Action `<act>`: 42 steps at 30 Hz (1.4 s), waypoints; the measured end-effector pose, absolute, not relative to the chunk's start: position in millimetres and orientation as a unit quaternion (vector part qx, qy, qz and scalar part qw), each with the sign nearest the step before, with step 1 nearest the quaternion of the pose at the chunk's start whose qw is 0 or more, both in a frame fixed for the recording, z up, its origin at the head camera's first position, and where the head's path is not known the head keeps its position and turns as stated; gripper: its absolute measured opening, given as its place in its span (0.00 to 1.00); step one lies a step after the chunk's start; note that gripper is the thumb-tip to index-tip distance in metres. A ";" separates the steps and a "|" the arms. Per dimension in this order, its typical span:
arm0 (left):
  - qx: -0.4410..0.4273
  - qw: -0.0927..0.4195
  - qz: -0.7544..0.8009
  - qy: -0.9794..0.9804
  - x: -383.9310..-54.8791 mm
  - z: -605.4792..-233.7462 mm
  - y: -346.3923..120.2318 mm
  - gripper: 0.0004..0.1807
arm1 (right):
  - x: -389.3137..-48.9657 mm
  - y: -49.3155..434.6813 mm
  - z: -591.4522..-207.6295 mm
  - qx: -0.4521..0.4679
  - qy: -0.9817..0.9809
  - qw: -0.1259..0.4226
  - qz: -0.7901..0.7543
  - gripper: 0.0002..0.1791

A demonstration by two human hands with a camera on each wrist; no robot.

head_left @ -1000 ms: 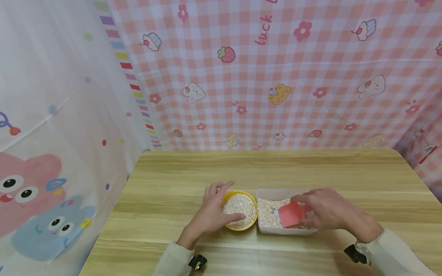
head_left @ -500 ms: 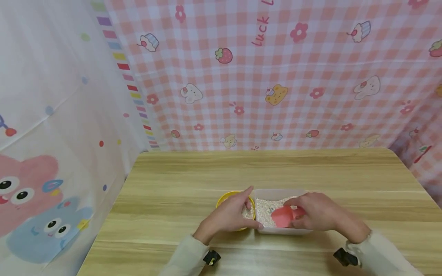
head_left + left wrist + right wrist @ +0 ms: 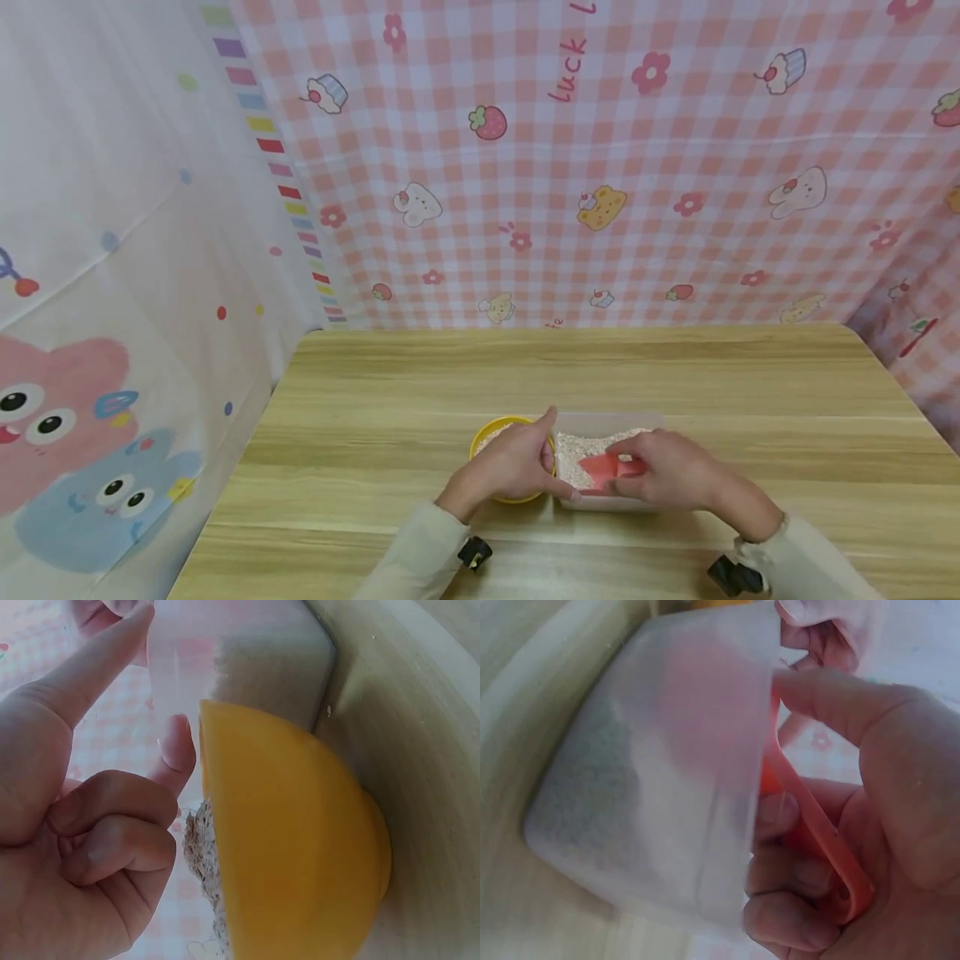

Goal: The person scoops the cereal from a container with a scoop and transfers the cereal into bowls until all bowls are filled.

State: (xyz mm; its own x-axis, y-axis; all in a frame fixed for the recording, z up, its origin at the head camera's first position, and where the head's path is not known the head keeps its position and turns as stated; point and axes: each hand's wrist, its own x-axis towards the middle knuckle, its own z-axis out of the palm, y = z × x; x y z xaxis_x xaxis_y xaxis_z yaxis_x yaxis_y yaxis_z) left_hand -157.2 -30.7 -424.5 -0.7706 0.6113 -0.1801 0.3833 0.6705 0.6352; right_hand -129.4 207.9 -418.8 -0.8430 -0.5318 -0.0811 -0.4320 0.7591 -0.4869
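My right hand (image 3: pixel 667 467) grips the handle of a red plastic scoop (image 3: pixel 598 471), its fingers curled round it in the right wrist view. The scoop's head is down in a translucent box (image 3: pixel 675 765) of pale, oat-like flakes (image 3: pixel 592 446) and shows pink through the wall. My left hand (image 3: pixel 513 462) reaches over a yellow bowl (image 3: pixel 292 832). Its thumb (image 3: pixel 97 660) touches the box rim at the near left corner, with the index finger stretched towards the far side. The other fingers are bent above the bowl. Flakes heap above the bowl's rim, partly hidden by the hand.
Bowl and box stand side by side on a wood-grain table (image 3: pixel 420 367). A few crumbs lie beside them. Behind the table hangs a pink checked cloth (image 3: pixel 525 183), with a white printed cloth (image 3: pixel 150 208) at the left.
My left hand has moved right, from the bowl's rim to the box's left rim. My right hand has moved left, and the scoop has tilted and gone deeper into the flakes.
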 end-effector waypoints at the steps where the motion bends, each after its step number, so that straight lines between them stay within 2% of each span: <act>1: 0.275 0.199 0.300 0.891 -157.3 -424.4 -30.2 0.63 | -128.9 206.6 -419.7 -0.254 0.932 0.108 -0.236 0.21; 12: 0.252 0.220 0.317 0.887 -155.9 -423.4 -26.1 0.64 | -126.0 197.0 -424.6 -0.190 0.953 0.077 -0.222 0.14; 16: 0.246 0.219 0.308 0.893 -155.7 -422.8 -25.7 0.64 | -128.4 193.1 -424.0 -0.181 0.960 0.079 -0.196 0.18; 19: 0.242 0.218 0.307 0.894 -155.2 -422.2 -25.0 0.64 | -133.0 193.5 -425.1 -0.205 0.962 0.063 -0.169 0.25; 24: 0.239 0.223 0.316 0.891 -153.7 -421.0 -23.7 0.64 | -140.7 199.1 -430.0 -0.262 0.955 0.011 -0.139 0.29; 30: 0.225 0.232 0.315 0.893 -152.7 -419.4 -23.1 0.65 | -144.4 206.0 -438.4 -0.270 0.952 0.004 -0.147 0.35; 38: 0.215 0.237 0.310 0.895 -152.3 -419.1 -22.6 0.65 | -141.2 217.0 -444.9 -0.308 0.935 -0.066 -0.164 0.34; 42: 0.210 0.239 0.308 0.897 -152.7 -419.7 -22.3 0.65 | -138.6 222.4 -444.5 -0.313 0.929 -0.081 -0.181 0.34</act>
State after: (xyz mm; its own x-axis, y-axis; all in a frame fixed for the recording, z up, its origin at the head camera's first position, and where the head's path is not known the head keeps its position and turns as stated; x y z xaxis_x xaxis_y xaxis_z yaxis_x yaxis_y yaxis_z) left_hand -152.7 -22.3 -419.7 -0.7976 0.5239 -0.2989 0.2293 0.7216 0.6532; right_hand -138.6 222.4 -444.5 -0.7913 -0.5519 0.2630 -0.6103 0.7386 -0.2862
